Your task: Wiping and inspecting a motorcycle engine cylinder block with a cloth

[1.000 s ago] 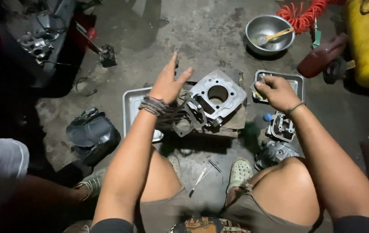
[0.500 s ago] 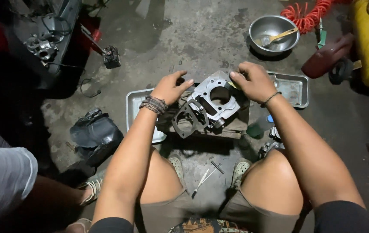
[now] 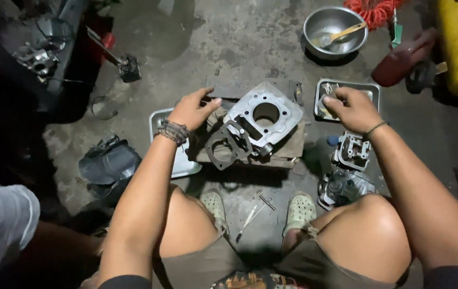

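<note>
Left hand [image 3: 191, 109] steadies cylinder block [image 3: 264, 115]; right hand [image 3: 349, 107] seemingly in tray [image 3: 371, 88].

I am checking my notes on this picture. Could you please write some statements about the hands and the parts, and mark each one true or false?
1. The engine cylinder lies on a wooden block. True.
2. The right hand is over a small metal tray. True.
3. The left hand holds a hammer. False: it rests at the block's left edge, with no tool.
4. The steel bowl is empty. False: a brush lies in it.
5. The left wrist wears a bracelet. True.
</note>
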